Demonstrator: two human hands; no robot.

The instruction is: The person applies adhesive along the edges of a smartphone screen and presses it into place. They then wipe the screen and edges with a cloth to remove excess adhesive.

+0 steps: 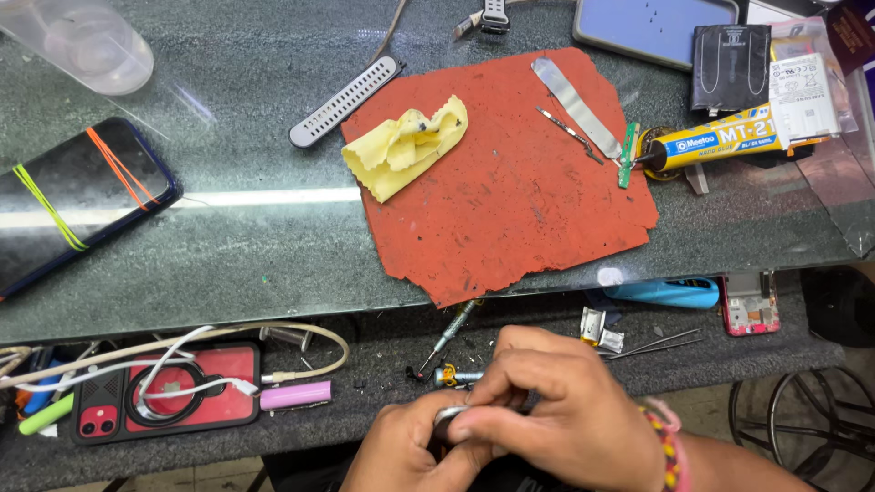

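Observation:
Low in the frame, my left hand (pixel 396 451) and my right hand (pixel 556 415) close together around a small dark rounded device (pixel 449 421), mostly hidden by my fingers. They hover over the lower shelf, in front of a red work mat (pixel 510 200) on the glass-topped bench. On the mat lie a crumpled yellow cloth (pixel 406 146), a flat metal pry blade (pixel 576 105) and tweezers (pixel 567 132). A grey perforated watch strap (pixel 344 100) rests just left of the mat.
A phone with rubber bands (pixel 77 196) lies at left, a glue tube (pixel 715 141) and batteries (pixel 729 64) at right. On the shelf: a red-cased phone (pixel 169 401) with cables, a pink cylinder (pixel 294 394), a screwdriver (pixel 453 330), small parts.

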